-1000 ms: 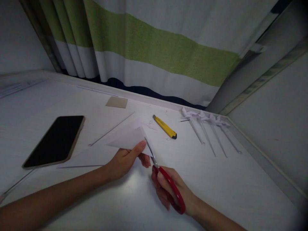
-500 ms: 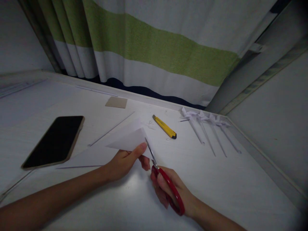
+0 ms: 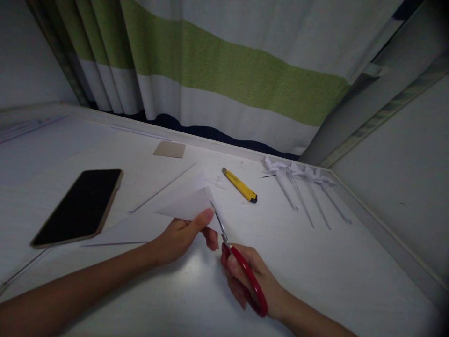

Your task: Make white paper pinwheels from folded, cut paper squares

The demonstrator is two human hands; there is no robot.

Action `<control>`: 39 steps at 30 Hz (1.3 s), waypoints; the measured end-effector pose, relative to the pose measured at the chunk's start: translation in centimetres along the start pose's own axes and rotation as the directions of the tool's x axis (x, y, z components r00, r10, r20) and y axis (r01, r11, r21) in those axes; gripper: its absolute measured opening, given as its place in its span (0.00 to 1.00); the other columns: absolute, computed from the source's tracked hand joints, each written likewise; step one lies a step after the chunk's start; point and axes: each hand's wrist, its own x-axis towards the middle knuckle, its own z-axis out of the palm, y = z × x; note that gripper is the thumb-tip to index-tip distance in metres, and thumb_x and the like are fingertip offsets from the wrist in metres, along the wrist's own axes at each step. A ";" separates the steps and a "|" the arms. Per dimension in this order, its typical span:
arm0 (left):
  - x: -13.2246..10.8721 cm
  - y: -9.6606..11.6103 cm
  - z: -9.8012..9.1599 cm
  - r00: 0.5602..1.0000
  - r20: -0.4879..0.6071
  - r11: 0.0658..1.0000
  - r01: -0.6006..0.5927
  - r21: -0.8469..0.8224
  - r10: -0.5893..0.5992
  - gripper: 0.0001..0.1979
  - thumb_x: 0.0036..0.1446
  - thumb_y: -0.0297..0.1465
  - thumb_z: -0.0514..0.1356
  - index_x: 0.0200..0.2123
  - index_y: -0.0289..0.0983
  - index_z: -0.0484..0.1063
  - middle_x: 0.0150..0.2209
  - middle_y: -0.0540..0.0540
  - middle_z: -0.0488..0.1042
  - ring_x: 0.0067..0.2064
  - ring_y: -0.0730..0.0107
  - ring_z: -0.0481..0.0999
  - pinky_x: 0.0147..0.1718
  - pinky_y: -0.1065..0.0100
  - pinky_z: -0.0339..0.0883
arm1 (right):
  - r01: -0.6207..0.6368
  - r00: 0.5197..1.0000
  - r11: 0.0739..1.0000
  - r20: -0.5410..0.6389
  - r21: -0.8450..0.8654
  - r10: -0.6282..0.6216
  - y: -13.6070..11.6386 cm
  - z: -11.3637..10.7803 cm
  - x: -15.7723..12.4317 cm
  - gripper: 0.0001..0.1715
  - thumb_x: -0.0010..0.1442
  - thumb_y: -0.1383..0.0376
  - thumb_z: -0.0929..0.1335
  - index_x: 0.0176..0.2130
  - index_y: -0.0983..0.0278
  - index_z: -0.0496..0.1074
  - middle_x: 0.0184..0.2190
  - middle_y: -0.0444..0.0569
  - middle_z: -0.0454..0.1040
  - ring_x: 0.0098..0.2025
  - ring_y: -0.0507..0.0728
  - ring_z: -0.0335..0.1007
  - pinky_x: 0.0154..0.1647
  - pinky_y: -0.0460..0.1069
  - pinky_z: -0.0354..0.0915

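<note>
Left hand (image 3: 180, 236) pinches folded paper (image 3: 185, 205) taut; right hand (image 3: 250, 281) grips red scissors (image 3: 242, 271), blades seemingly nearly closed; advise short, steady snips along edge.

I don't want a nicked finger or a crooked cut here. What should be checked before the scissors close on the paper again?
1. Left hand pinches the folded paper firmly at its edge: ok.
2. Right hand has the red scissors by the handles: ok.
3. Blades meet the paper's edge: ok; they touch beside the thumb.
4. Left thumb clear of the blades: not ok, it sits right next to them.
5. Blade opening: cannot tell, too thin and dark.
6. Utility knife and phone out of the cutting path: ok, both lie apart on the table.
</note>
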 end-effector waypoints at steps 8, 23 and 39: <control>0.2 -0.2 -0.1 1.000 0.023 0.999 -0.007 -0.036 0.008 0.25 0.57 0.38 0.45 0.14 0.34 0.68 0.17 0.49 0.71 0.24 0.74 0.71 0.30 0.74 0.65 | 0.027 0.999 0.999 0.030 0.045 -0.028 0.0 0.4 0.2 0.22 0.51 0.48 0.61 0.25 0.65 0.57 0.12 0.34 0.52 0.11 0.43 0.47 0.10 0.39 0.47; 0.0 -0.7 0.0 0.995 0.095 0.994 0.017 -0.111 -0.007 0.25 0.58 0.38 0.45 0.15 0.34 0.69 0.18 0.50 0.72 0.25 0.75 0.72 0.31 0.75 0.64 | 0.055 0.998 0.998 0.008 0.026 -0.056 0.3 0.5 0.2 0.19 0.55 0.51 0.60 0.32 0.65 0.60 0.14 0.35 0.53 0.12 0.43 0.46 0.11 0.40 0.47; 0.2 -1.1 0.1 0.993 0.115 0.984 0.015 -0.179 0.005 0.25 0.57 0.39 0.46 0.14 0.33 0.68 0.16 0.50 0.71 0.23 0.76 0.71 0.29 0.76 0.64 | 0.031 0.999 0.995 -0.007 0.090 -0.031 0.6 0.9 0.2 0.20 0.53 0.50 0.61 0.31 0.65 0.60 0.14 0.35 0.52 0.12 0.43 0.47 0.10 0.39 0.49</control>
